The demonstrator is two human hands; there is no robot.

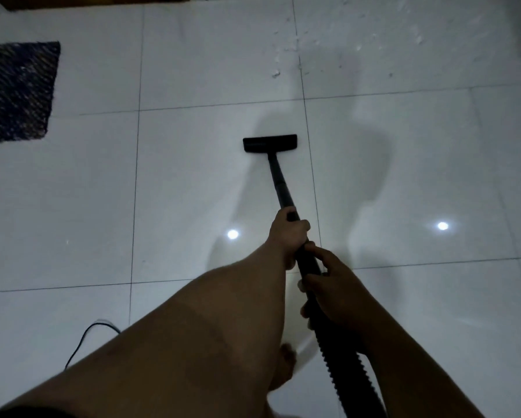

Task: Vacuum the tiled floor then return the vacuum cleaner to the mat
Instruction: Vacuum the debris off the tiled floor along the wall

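Head view shows us mid-sweep on the tiled floor (192, 182), both hands wrapped around the black wand (278, 182) of the vacuum cleaner. Our left hand (289, 233) is clenched round the tube higher up toward the nozzle, and our right hand (331, 288) is curled round it just behind, where the rigid tube meets the ribbed hose (340, 366). The floor head (270, 143) sits flat on a tile ahead of us, close to a grout line.

White crumbs or flecks (298, 52) lie scattered on the tiles beyond the head, up and to the right, so we judge the floor is not yet finished. To do this pass well, we should push the head straight forward into that patch, keeping it flat so the whole mouth stays against the tile, then draw it back and shift sideways with overlapping strokes. Our front hand should steer; our rear hand should carry the hose weight so it does not twist the wand.

A thin black cord (84, 342) loops on the floor at lower left, near our legs; we should step wide of it. The dark mat (18, 92) lies at the far left, well apart from the head, where the machine must go afterwards. The cleaner's body is out of view.
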